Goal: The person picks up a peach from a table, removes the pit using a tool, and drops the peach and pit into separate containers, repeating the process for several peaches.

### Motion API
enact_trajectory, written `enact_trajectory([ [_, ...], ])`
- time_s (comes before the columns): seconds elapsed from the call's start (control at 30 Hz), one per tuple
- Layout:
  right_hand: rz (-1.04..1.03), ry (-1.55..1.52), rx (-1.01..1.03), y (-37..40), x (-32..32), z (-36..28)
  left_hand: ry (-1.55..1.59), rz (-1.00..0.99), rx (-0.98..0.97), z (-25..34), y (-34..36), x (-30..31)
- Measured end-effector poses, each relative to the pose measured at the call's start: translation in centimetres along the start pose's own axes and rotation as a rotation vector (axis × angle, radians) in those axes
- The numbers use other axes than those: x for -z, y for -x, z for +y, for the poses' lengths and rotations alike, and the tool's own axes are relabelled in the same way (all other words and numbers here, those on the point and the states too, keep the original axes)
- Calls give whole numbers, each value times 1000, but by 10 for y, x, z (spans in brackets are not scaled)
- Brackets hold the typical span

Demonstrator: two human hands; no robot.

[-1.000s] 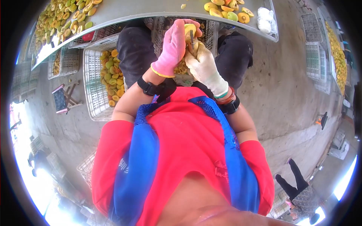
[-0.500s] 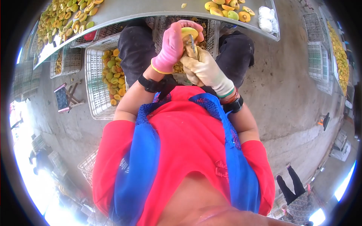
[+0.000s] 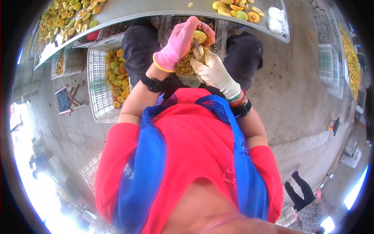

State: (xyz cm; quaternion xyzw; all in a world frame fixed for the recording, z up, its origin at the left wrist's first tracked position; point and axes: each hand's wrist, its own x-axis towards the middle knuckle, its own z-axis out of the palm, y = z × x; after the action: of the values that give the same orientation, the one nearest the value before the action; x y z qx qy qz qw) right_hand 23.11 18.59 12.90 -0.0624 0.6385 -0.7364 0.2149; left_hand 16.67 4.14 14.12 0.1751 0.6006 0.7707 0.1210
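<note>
In a pink glove, my left hand (image 3: pixel 180 45) is closed round a yellow-green fruit piece (image 3: pixel 200 37). My right hand (image 3: pixel 213 72), in a whitish stained glove, grips a small tool (image 3: pixel 198 50) with a metal shaft and a pale handle. The tool's tip is at the near side of the fruit, and whether it has entered the flesh cannot be made out. Both hands are above a crate (image 3: pixel 221 39) between my knees, which holds yellowish pieces (image 3: pixel 184 67).
A metal table (image 3: pixel 156 8) carries heaps of halved fruit (image 3: pixel 70 17) and a white plastic bag (image 3: pixel 276 20). A white crate (image 3: pixel 100 97) of fruit stands left of my legs, beside a small folding stool (image 3: pixel 67 100). Another person's dark-clothed legs (image 3: pixel 300 191) show at lower right.
My left hand has turned and shifted slightly, uncovering more of the crate below. My right hand and the tool have moved a little nearer my body. The person at lower right has shifted their legs.
</note>
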Motion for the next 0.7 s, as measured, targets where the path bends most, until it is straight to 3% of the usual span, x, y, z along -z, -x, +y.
enact_trajectory([
  [0.17,-272,-175,-332,5,9,-21,2,-67,-38,-4,5,8],
  [0.4,-380,-291,-427,3,11,-22,6,-63,-50,-6,5,11],
  [0.47,-361,-290,-392,0,5,-22,-2,149,6,3,8,14],
  [0.53,-328,-98,-351,2,0,-17,-70,321,-140,1,8,39],
  [0.6,-210,49,-262,4,-4,-9,-120,651,-132,20,18,57],
  [0.67,-6,144,-123,4,-7,5,-383,807,-147,20,37,102],
  [0.7,16,104,-30,-1,-1,19,-717,912,-26,24,49,123],
])
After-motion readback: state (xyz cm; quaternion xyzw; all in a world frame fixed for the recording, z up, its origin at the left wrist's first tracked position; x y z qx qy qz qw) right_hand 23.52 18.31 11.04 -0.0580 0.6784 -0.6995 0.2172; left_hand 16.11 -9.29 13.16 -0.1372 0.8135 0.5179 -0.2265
